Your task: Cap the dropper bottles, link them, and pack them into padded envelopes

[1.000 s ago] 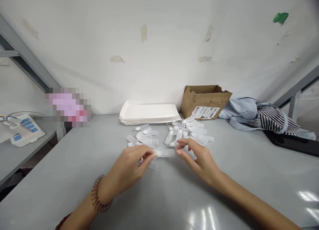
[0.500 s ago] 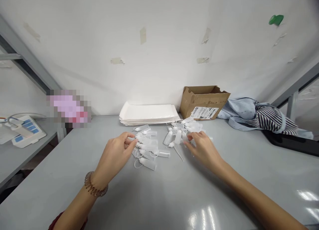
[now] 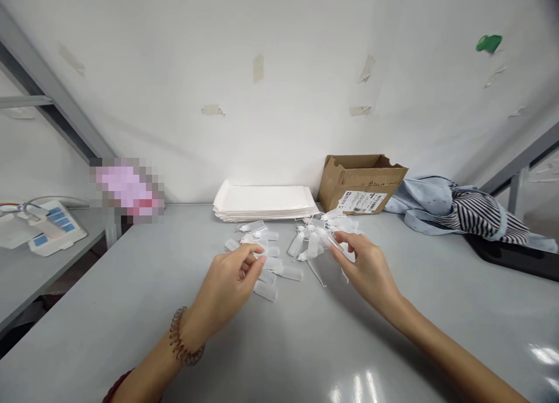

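Observation:
Small translucent bottles with white caps lie in two groups on the grey table. My left hand (image 3: 233, 280) is over the near side of the left group (image 3: 271, 263), its thumb and index finger close together; whether anything is between them is too small to tell. My right hand (image 3: 364, 263) pinches one clear bottle (image 3: 331, 239) at the right edge of the right group (image 3: 312, 243). Thin white tubes or straps stick out from the bottles. My left hand covers part of the left group.
A stack of white envelopes (image 3: 266, 200) lies against the wall, beside an open cardboard box (image 3: 362, 184). Further right are folded blue and striped cloth (image 3: 476, 211) and a black tray-like object (image 3: 515, 257). A white device with blue keys (image 3: 56, 228) sits on the left surface.
My left hand has moved right, over the left group. My right hand has drawn slightly back to the right and now holds a bottle. The whole view has shifted a little.

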Tool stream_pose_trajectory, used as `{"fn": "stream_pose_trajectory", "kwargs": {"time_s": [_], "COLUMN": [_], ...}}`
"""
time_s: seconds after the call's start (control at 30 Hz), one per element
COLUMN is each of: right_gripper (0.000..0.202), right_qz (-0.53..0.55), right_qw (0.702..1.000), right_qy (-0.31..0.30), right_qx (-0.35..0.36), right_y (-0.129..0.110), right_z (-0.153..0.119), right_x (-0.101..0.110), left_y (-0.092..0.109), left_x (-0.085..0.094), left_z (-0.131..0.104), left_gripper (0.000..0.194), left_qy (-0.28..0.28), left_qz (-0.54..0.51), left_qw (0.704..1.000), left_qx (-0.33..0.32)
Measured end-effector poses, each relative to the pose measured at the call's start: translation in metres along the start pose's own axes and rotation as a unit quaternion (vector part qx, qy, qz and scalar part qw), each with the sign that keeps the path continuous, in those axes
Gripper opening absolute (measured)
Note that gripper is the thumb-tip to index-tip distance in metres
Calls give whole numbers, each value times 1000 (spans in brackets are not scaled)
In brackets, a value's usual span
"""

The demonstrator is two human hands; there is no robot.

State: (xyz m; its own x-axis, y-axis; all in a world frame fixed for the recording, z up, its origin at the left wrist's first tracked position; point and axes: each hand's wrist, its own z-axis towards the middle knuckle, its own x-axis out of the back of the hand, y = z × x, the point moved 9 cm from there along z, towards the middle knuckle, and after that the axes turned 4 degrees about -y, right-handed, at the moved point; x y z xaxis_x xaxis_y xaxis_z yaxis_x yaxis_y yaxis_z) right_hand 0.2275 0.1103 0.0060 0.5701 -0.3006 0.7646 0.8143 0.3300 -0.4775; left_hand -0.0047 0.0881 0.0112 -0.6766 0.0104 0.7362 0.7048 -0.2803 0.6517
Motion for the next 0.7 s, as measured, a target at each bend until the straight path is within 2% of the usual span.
{"fn": "stream_pose_trajectory", "kwargs": {"time_s": [0.13, 0.27, 0.47, 0.7], "right_gripper": [24, 29, 31, 29], "right_qz": [19, 37, 72, 75], "right_qw": [998, 991, 980, 980], "right_qy": [16, 33, 43, 38], "right_qx": [58, 124, 182, 182], "right_y": [-24, -45, -60, -60], "right_z": [-10, -21, -28, -29], "right_x": [0, 0, 1, 1], "left_y": [16, 26, 31, 30], "left_x": [-25, -37, -42, -41], "left_z": [-8, -15, -17, -15], "left_gripper": [23, 28, 17, 20], "left_qy": [-72, -112, -131, -140], "left_qz": [-76, -113, -118, -120], "left_qw": [994, 987, 983, 982], "left_qx": [-23, -35, -47, -38]}}
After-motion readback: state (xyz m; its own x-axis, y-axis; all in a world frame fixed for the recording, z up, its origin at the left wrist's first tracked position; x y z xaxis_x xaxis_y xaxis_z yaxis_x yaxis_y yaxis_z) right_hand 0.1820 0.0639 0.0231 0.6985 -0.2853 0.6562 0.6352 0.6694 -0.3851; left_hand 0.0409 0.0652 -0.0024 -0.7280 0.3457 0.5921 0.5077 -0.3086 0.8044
